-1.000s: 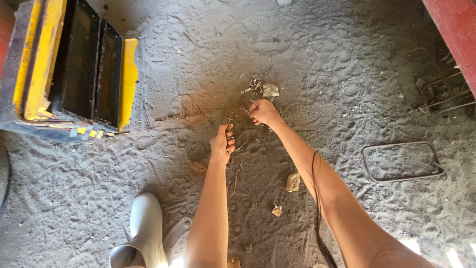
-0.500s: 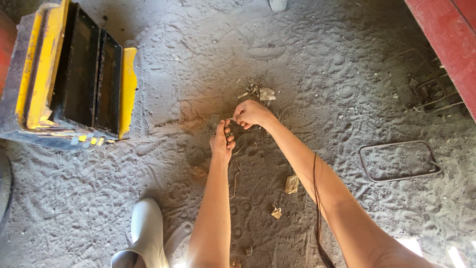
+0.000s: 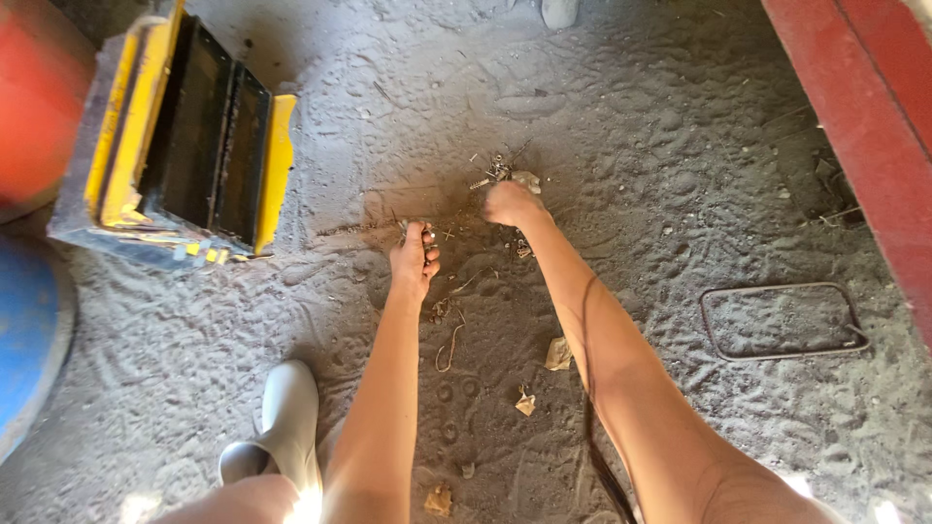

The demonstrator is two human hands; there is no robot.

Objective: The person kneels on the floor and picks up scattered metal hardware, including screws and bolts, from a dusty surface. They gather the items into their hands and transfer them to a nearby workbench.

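Both my arms reach down to a sandy grey floor. My left hand (image 3: 415, 260) has its fingers curled around a few small rusty metal bits at its fingertips. My right hand (image 3: 509, 203) is closed into a fist just below a small heap of rusty nails and scraps (image 3: 498, 173), touching the sand there. More small metal pieces (image 3: 522, 248) lie between the two hands. A bent wire (image 3: 449, 347) lies near my left forearm.
A yellow and black box (image 3: 199, 146) lies open at the upper left beside a red drum (image 3: 39, 107). A blue container (image 3: 24, 330) is at the left edge. A red beam (image 3: 864, 126) runs along the right, with a rectangular wire loop (image 3: 782, 320) below it. My white boot (image 3: 286, 422) stands at bottom.
My right hand has moved slightly left and up toward the heap of scraps. My left hand stays at about the same spot.
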